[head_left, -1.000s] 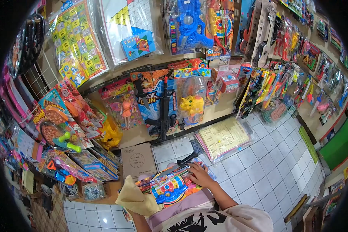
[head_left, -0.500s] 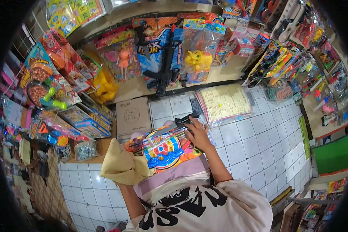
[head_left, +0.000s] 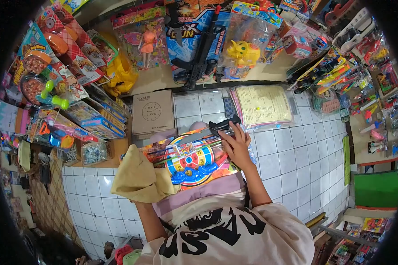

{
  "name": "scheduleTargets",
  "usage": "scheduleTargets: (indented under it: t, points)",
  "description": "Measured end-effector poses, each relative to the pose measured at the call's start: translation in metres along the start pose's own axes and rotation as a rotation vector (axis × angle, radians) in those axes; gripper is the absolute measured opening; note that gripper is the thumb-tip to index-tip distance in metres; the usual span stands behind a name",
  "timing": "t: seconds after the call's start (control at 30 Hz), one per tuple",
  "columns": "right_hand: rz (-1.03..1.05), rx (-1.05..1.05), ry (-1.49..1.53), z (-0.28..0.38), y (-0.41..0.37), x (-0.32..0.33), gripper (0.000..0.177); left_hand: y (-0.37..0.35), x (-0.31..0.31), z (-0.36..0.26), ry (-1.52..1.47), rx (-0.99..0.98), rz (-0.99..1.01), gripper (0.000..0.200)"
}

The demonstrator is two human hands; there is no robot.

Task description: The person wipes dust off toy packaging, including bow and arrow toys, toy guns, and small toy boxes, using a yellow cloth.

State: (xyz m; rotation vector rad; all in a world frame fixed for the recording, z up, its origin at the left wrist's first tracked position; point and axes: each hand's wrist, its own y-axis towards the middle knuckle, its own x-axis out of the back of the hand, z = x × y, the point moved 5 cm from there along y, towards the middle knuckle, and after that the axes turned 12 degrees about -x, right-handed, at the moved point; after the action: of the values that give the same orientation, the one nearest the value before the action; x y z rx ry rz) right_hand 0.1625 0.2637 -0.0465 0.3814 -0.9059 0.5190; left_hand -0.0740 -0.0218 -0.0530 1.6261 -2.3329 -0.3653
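Start with the right hand [head_left: 236, 143], bent over the far right corner of a toy pack [head_left: 184, 149], with fingers loosely parted and tips on a black toy part [head_left: 226, 126]. Cannot tell grip from light touch; probably placed there to steady the pack against sliding. Next, left hand, lost under a cream cloth [head_left: 141, 176] bunched into a peak; cannot tell how far open, or whether closed on the fabric. Perhaps covered that way to put cloth, not bare skin, against the pack's left end. Note the pack lying face up, apparently across the lap [head_left: 199, 194], likely for handy, level support; on it, a round target [head_left: 189, 160] and a blue plastic piece [head_left: 194, 174] near the bottom edge. Just beyond, find a wall clock box [head_left: 153, 112] to the left and, on the tiled floor [head_left: 278, 163] to the right, printed yellow sheets [head_left: 263, 106] in clear plastic, perhaps against dirt. Farther out, see a doll pack [head_left: 149, 44], black toy gun [head_left: 202, 48] and yellow elephant toy [head_left: 243, 53], likely hung face out for easy viewing. At far left, toy food packs [head_left: 68, 48]; at far right, a green panel [head_left: 380, 187].
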Motion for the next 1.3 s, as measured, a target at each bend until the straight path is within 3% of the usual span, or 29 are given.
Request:
scheduleTargets:
  t: [0.23, 0.37, 0.47, 0.5, 0.73, 0.9, 1.0, 1.13, 1.3]
  points:
    - [0.028, 0.012, -0.042, 0.01, 0.01, 0.011, 0.037, -0.003, 0.008, 0.007, 0.021, 0.027, -0.034, 0.048]
    - [0.156, 0.083, -0.007, 0.031, 0.04, 0.02, 0.051, -0.004, 0.01, 0.012, 0.031, 0.042, -0.043, 0.049]
    - [0.366, 0.099, -0.106, 0.024, 0.062, 0.005, 0.053, -0.003, 0.009, 0.016, 0.022, 0.05, -0.044, 0.05]
    - [0.291, 0.172, -0.089, 0.025, 0.065, 0.005, 0.054, -0.003, 0.009, 0.017, 0.023, 0.052, -0.048, 0.051]
    - [0.377, 0.189, -0.011, 0.024, 0.078, 0.004, 0.05, -0.005, 0.012, 0.02, 0.024, 0.062, -0.072, 0.053]
    - [0.391, 0.177, -0.047, 0.016, 0.074, 0.017, 0.072, -0.008, 0.015, 0.021, 0.012, 0.073, -0.083, 0.055]
    - [0.412, 0.094, -0.05, 0.005, 0.072, 0.024, 0.072, -0.012, 0.016, 0.021, 0.007, 0.077, -0.092, 0.056]
    - [0.401, 0.093, 0.045, -0.002, 0.071, 0.025, 0.047, -0.016, 0.018, 0.021, 0.001, 0.082, -0.101, 0.058]
    - [0.317, 0.172, 0.049, -0.002, 0.071, 0.016, 0.035, -0.017, 0.022, 0.02, -0.003, 0.082, -0.106, 0.06]
